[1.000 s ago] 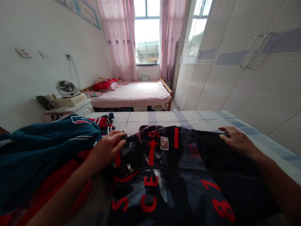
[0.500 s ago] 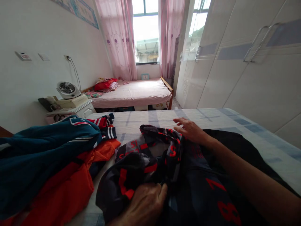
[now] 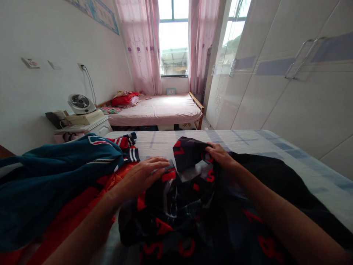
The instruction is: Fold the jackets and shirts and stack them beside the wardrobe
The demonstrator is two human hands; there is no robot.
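dark jacket (image 3: pixel 198 221) w/ red letters bunched lower ctr of frame. r hand (image 3: pixel 219 154), near ctr, grips a raised edge of it. l hand (image 3: pixel 147 172) at its l side, fingers extended; can't tell if gripping. teal top (image 3: pixel 60 173) lower l.

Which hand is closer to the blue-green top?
Left. The left hand is just beside the blue-green top; the right hand is farther away, holding the black-and-red jacket.

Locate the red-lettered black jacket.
The black jacket lies at the head view's lower centre, right of the teal garment, its raised fabric in the right hand.
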